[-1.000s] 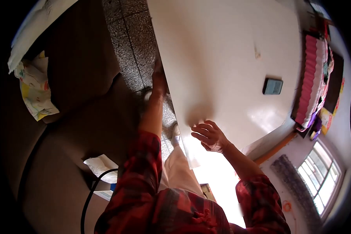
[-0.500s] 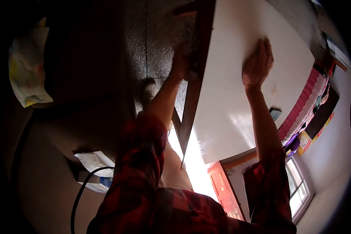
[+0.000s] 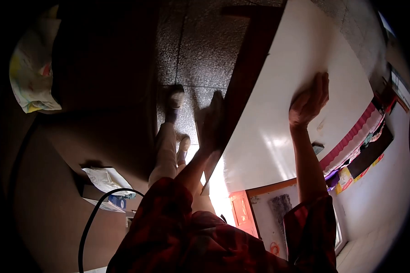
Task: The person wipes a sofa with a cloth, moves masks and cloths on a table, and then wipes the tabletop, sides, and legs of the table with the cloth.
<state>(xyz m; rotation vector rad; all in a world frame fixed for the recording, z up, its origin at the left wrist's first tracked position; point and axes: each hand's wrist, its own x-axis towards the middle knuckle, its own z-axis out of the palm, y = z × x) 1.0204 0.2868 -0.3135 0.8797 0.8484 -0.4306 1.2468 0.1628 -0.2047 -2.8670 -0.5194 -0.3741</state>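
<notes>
A white table top (image 3: 259, 136) with a dark wooden side slants across the middle of the view. My right hand (image 3: 310, 102) lies on the white surface, its fingers extended and nothing visible in it. Beside the table's dark side is my left hand (image 3: 212, 118), low and in shadow; a dark shape shows at its fingers, and I cannot make out whether it is held. A small dark device (image 3: 318, 147) sits on the table, partly behind my right forearm.
My shoes stand on the speckled floor (image 3: 205, 45) left of the table. A patterned cloth (image 3: 34, 68) and an open tissue box (image 3: 105, 200) with a black cable (image 3: 89, 227) are at the left. Pink frilled fabric (image 3: 351, 141) and an orange door (image 3: 243, 211) lie beyond the table.
My right hand has moved from the table's near corner to farther across its surface. My left hand is now beside the dark wooden side. The table appears shifted and turned in view.
</notes>
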